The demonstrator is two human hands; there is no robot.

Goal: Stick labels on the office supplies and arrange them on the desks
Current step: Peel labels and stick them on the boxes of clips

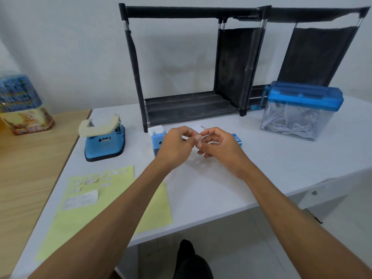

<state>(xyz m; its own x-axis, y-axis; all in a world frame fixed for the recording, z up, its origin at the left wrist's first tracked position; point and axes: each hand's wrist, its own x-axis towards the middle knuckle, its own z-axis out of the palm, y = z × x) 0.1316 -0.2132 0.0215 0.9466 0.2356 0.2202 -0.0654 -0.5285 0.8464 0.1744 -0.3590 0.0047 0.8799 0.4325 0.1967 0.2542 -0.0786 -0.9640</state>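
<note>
White and very small, the label (198, 137) was pinched between the fingertips of the left hand (175, 147) and the right hand (220, 151), held up over the white desk (211, 188), near a blue box (238, 140)

Forearms (112, 210) bare; legwear (191, 262) dark, probably trousers.

A plain white wall (70, 47) stands at the back. A white bench (271, 168) sits beside a wooden bench (24, 178) on the left. A black fabric shelf rack (181, 105) stands on the white one. The floor (251, 238) below is pale.
</note>
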